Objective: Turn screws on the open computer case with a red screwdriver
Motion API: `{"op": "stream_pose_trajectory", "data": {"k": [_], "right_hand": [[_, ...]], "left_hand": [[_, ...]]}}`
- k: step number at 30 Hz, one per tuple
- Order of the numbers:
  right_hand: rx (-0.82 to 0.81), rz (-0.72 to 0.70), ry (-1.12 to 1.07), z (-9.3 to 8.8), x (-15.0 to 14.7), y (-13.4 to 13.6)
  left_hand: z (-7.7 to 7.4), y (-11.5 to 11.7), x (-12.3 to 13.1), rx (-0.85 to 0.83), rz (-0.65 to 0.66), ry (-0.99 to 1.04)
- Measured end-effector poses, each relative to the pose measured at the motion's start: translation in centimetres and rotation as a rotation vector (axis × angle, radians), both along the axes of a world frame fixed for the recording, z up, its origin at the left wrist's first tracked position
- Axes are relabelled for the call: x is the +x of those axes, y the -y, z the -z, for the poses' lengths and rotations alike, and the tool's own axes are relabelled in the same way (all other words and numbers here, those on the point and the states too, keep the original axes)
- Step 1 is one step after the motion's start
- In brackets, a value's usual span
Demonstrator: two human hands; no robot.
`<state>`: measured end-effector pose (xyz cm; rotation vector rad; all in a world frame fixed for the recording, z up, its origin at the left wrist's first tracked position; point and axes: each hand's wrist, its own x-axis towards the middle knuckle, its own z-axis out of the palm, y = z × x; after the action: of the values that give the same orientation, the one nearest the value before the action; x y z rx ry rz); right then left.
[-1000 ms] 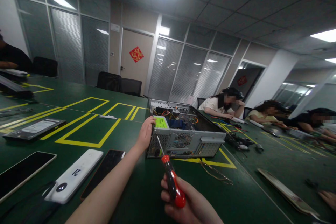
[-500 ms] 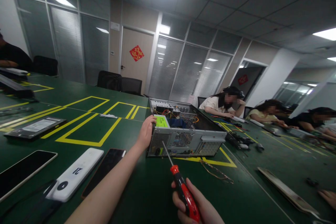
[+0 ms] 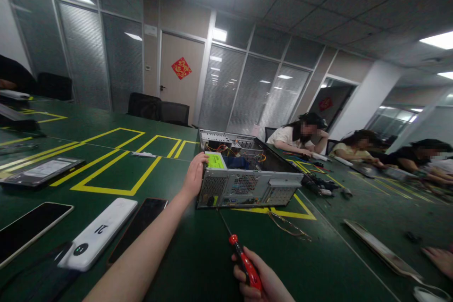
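An open computer case (image 3: 260,189) lies on the green table, its back panel facing me. Inside, at its left corner, sits a power supply with a bright green label (image 3: 215,161). My left hand (image 3: 196,174) grips that corner of the case, fingers bent over the top edge and partly hidden. My right hand (image 3: 260,276) is closed round the red and black handle of a screwdriver (image 3: 247,264). The screwdriver's shaft points forward, its tip near the lower edge of the back panel; whether it touches, I cannot tell.
Left of my arm lie a white power bank (image 3: 101,231), two phones, one being a white-edged phone (image 3: 31,229), and a hard drive (image 3: 46,170). Eyeglasses (image 3: 288,226) rest right of the screwdriver. Cables (image 3: 314,183) lie beyond the case. Several people sit along the table.
The screwdriver tip has dropped from in front of the back panel to near its lower edge. My right hand has lowered slightly with it. My left hand stays on the case.
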<state>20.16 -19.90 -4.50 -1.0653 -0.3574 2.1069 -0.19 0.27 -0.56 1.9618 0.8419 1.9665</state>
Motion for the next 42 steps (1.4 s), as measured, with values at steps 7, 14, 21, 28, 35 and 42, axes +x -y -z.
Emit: {"op": "stream_pose_trajectory", "data": {"k": [7,14,21,28,35,42], "right_hand": [[-0.02,0.052,-0.022,0.3,0.1,-0.3],[-0.037,0.043,-0.003,-0.3,-0.1,0.0],[-0.042,0.066,-0.004,-0.1,-0.2,-0.3],[0.038,-0.051,-0.031,-0.2,0.2,0.0],[0.165,-0.151,-0.015,-0.9,0.9,0.9],[-0.036,0.124,-0.011,-0.3,0.3,0.7]], "left_hand": [[-0.1,0.1,0.0,0.0,-0.003,-0.004],[-0.1,0.2,0.0,-0.003,-0.009,-0.011],[-0.1,0.2,0.0,-0.002,-0.009,-0.017],[-0.2,0.3,0.0,-0.004,-0.012,-0.01],[-0.1,0.1,0.0,-0.003,-0.008,-0.003],[-0.1,0.1,0.0,-0.007,-0.009,-0.009]]}}
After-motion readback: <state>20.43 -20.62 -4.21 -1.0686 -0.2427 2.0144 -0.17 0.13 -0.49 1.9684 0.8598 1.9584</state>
